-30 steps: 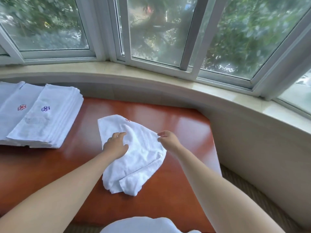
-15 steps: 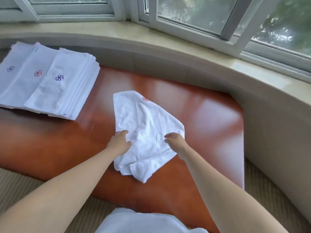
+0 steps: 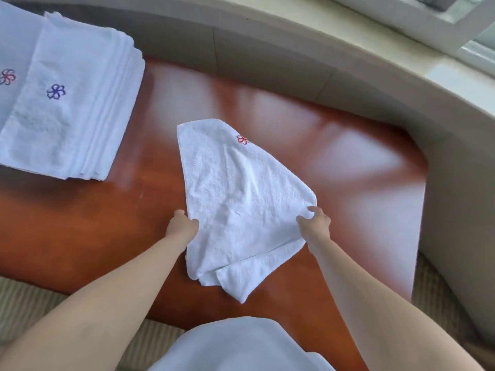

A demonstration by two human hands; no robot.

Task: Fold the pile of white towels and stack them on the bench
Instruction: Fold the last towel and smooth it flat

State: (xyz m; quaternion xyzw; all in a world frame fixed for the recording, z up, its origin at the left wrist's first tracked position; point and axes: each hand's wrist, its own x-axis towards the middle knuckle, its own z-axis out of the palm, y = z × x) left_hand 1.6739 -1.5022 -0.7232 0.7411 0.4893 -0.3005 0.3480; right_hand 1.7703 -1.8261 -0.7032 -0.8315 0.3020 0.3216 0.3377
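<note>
A rumpled white towel [image 3: 241,199] with a small red flower lies in the middle of the glossy reddish wooden bench [image 3: 348,167]. My left hand [image 3: 182,227] grips the towel's left edge with curled fingers. My right hand [image 3: 314,222] pinches its right corner. The towel's near end is bunched and partly doubled over, close to the bench's front edge. At the far left of the bench lie stacks of folded white towels [image 3: 72,103] with blue and red flowers.
A curved beige wall and window sill [image 3: 401,57] wrap the back and right of the bench. Striped carpet [image 3: 34,311] lies below the front edge. White cloth [image 3: 235,346] shows at the bottom centre, close to me.
My view has tipped down and closer, so the windows have left the frame. Both hands slid from the towel's middle toward its near side edges and took hold there.
</note>
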